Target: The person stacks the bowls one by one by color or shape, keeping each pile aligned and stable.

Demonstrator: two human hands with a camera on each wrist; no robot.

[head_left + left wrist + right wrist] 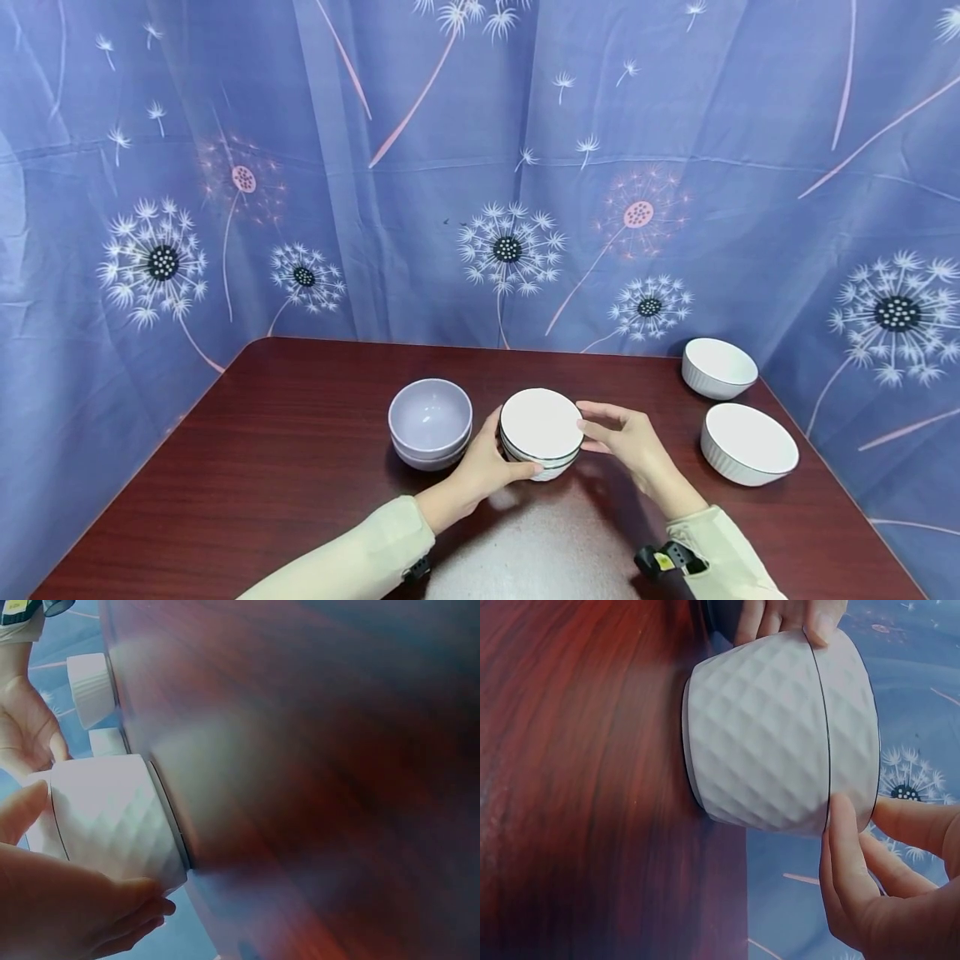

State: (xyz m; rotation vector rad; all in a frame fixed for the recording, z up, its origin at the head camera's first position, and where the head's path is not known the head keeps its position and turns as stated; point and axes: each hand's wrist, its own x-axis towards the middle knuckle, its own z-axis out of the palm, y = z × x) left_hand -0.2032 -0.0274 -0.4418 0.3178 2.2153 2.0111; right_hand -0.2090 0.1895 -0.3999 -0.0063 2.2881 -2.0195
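A stack of white bowls [542, 425] with thin dark rims stands upright on the table, one bowl nested in another. Diamond-shaped relief covers the outside of the stack [761, 735] in the right wrist view. My left hand [480, 468] grips the stack from the left, thumb across its front and fingers round the far side. On the right, my right hand [628, 440] holds the top bowl [853, 727] near its rim between thumb and fingers. Just left of my left hand sit nested lavender bowls [431, 417].
Two white ribbed bowls, a nearer one [750, 446] and a farther one [718, 368], stand apart near the table's right edge. The dark red wooden table [262, 467] is backed by a blue dandelion-print curtain [420, 208].
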